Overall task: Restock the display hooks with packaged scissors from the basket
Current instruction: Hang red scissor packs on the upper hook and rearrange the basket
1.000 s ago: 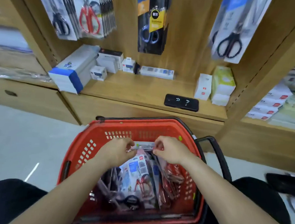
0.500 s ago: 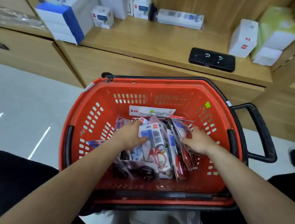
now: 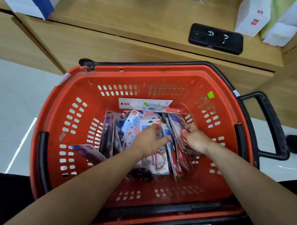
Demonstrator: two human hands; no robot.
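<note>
The packaged scissors (image 3: 131, 128) are all down in the bottom of the red basket (image 3: 58, 125), a messy bunch of packs mostly standing on edge, plus one long pack (image 3: 144, 103) lying flat across the far end. Both of the person's hands are in there. The right hand (image 3: 196, 140) has its fingers curled around a few leaning packs (image 3: 176, 122) on the right side of the pile, so that's a proper grip. The left hand (image 3: 150, 139) sits on top of a blue-label pack (image 3: 146, 126) in the middle, fingers bent over it, but can't tell if it's actually pinching it or just resting there. A pack with red-handled scissors (image 3: 159, 162) pokes out just below that wrist. The basket has a black handle (image 3: 270, 121) sticking out on the right. Behind it is a wooden shelf (image 3: 131, 18) with a black phone (image 3: 215, 38), some white boxes (image 3: 250, 16) and a blue and white box (image 3: 30, 1). Pale floor (image 3: 12, 106) off to the left.
</note>
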